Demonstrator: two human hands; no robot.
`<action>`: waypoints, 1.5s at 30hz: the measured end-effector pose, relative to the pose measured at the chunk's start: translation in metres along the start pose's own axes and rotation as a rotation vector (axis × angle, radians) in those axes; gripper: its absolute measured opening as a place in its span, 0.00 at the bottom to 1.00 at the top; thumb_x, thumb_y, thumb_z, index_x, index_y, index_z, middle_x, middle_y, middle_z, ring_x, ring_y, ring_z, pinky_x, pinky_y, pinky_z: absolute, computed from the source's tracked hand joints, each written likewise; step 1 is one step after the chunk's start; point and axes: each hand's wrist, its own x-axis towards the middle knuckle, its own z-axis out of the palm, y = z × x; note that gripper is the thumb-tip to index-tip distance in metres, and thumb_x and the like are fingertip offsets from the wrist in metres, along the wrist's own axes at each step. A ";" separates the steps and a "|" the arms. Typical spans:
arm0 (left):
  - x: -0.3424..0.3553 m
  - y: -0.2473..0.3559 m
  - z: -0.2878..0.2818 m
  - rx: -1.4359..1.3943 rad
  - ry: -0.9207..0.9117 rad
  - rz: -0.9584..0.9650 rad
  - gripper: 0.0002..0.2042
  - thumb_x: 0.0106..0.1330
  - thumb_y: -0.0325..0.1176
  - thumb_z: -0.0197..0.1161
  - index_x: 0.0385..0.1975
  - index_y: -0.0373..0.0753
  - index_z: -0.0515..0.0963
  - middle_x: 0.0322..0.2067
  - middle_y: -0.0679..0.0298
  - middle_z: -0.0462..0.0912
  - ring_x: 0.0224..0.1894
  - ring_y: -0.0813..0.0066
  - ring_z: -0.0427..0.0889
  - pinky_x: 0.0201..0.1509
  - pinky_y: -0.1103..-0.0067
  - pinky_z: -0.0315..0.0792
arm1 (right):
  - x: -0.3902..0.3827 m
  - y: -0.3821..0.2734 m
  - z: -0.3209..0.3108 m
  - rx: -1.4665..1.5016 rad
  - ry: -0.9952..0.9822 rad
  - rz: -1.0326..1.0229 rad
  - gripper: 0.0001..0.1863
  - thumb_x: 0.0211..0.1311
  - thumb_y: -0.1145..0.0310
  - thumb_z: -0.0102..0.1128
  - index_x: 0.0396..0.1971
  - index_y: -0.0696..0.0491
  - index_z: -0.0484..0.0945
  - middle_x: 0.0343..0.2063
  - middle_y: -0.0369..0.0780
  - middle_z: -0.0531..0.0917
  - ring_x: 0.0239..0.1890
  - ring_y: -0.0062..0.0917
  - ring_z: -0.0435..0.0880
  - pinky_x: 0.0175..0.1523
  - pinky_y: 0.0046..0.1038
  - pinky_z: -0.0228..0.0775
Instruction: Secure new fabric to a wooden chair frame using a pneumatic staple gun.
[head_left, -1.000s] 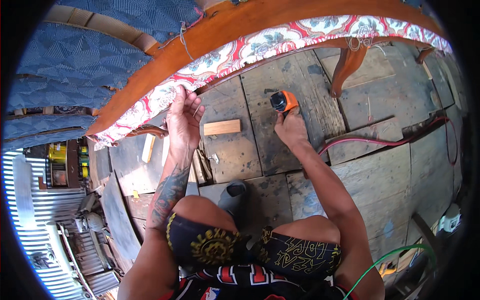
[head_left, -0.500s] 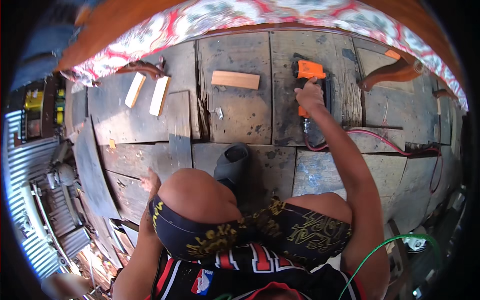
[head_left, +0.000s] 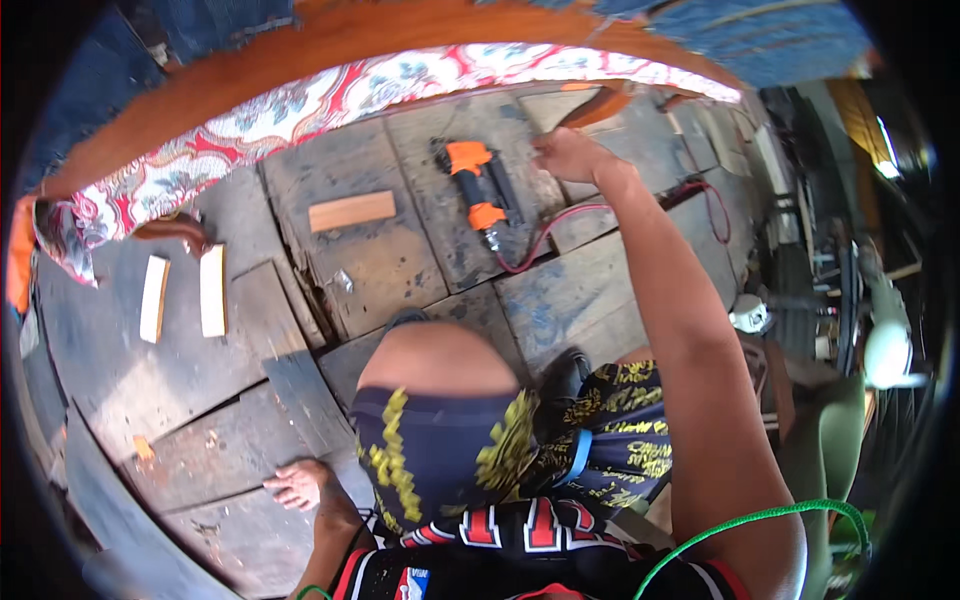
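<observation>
An orange and black air nailer (head_left: 478, 188) lies on the wooden floor boards (head_left: 400, 265), a red hose (head_left: 540, 243) joined to its lower end. To the right of it, my right hand (head_left: 572, 157) is stretched out by a curved wooden furniture leg (head_left: 600, 104). Its fingers are loosely bent and apart, and I see nothing in them. My left hand (head_left: 300, 485) lies with spread fingers on the boards beside my knee. One short wood block (head_left: 352, 211) is left of the nailer. Two pale wood strips (head_left: 153, 300) lie farther left.
A wooden seat frame with flowered red and white cloth (head_left: 330, 100) spans the far side. A small shiny scrap (head_left: 345, 282) and an orange chip (head_left: 143, 447) are on the floor. Uneven boards leave gaps. A green cord (head_left: 740, 520) hangs close on the right.
My right hand has let go of the nailer and moved right of it. My left hand has come down onto the boards. The whole view has turned and shifted.
</observation>
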 end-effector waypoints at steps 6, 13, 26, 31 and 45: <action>-0.025 0.041 0.022 -0.302 -0.109 0.095 0.27 0.77 0.55 0.35 0.73 0.57 0.54 0.69 0.57 0.63 0.70 0.52 0.62 0.69 0.52 0.56 | -0.011 -0.051 -0.028 1.007 0.175 0.311 0.15 0.64 0.66 0.60 0.45 0.60 0.80 0.42 0.51 0.84 0.46 0.39 0.85 0.50 0.40 0.81; -0.107 0.172 0.086 -0.574 -0.139 0.200 0.25 0.76 0.52 0.38 0.70 0.53 0.57 0.66 0.56 0.66 0.66 0.54 0.65 0.67 0.55 0.60 | 0.018 -0.132 0.004 2.434 0.546 0.028 0.12 0.73 0.63 0.52 0.38 0.59 0.74 0.36 0.47 0.81 0.38 0.39 0.83 0.45 0.45 0.83; 0.015 0.084 0.099 -0.940 -0.428 0.407 0.23 0.75 0.46 0.45 0.65 0.45 0.63 0.60 0.54 0.71 0.61 0.57 0.71 0.63 0.60 0.65 | 0.017 -0.171 0.002 2.278 0.750 0.163 0.16 0.66 0.60 0.61 0.46 0.54 0.75 0.37 0.40 0.73 0.41 0.34 0.75 0.46 0.42 0.84; 0.060 0.166 0.112 -1.153 -0.521 0.558 0.22 0.75 0.44 0.47 0.64 0.42 0.65 0.58 0.53 0.73 0.58 0.59 0.73 0.61 0.62 0.67 | 0.029 -0.204 -0.004 2.517 0.799 -0.013 0.16 0.65 0.56 0.65 0.43 0.52 0.77 0.36 0.37 0.73 0.38 0.28 0.73 0.46 0.37 0.79; 0.044 0.208 0.045 -1.527 -0.699 0.646 0.19 0.74 0.38 0.54 0.58 0.34 0.71 0.51 0.51 0.78 0.52 0.62 0.78 0.57 0.68 0.74 | 0.025 -0.176 0.010 2.574 0.670 -0.267 0.15 0.72 0.53 0.57 0.43 0.50 0.71 0.29 0.34 0.78 0.30 0.21 0.78 0.36 0.31 0.80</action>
